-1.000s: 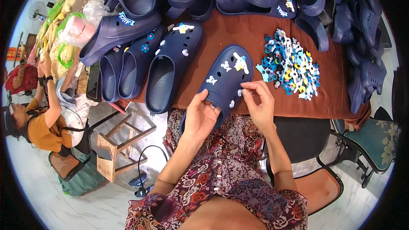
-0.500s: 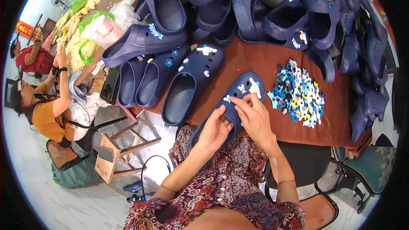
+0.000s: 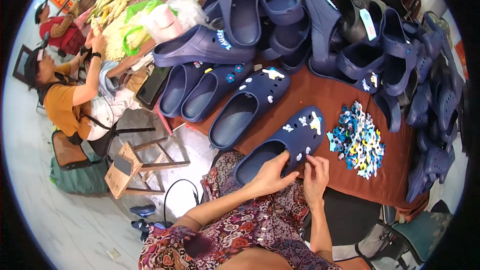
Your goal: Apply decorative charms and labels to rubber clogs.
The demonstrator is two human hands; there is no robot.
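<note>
A navy clog (image 3: 292, 137) lies at the near edge of the brown-covered table, toe pointing away to the right. Small white charms sit on its upper, with a larger white-and-yellow charm (image 3: 315, 122) near the toe. My left hand (image 3: 272, 175) grips the clog's near side, thumb at the foot opening and fingers partly hidden. Beside the clog's right side, my right hand (image 3: 316, 177) has curled fingers, tips close together by a small white charm (image 3: 308, 150). Whatever those fingertips hold, if anything, cannot be made out. A second decorated clog (image 3: 250, 105) lies just left.
A pile of loose charms (image 3: 357, 140) is on the brown cloth (image 3: 345, 182), right of the clog. Many navy clogs (image 3: 395, 60) are heaped behind and right. At left stand a wooden stool (image 3: 125, 165) and a seated person (image 3: 70, 95); a dark phone (image 3: 152, 87) lies nearby.
My right hand has left the top of the clog for its near right side. My left hand has shifted onto the heel opening's edge. The whole view has swung, moving things lower.
</note>
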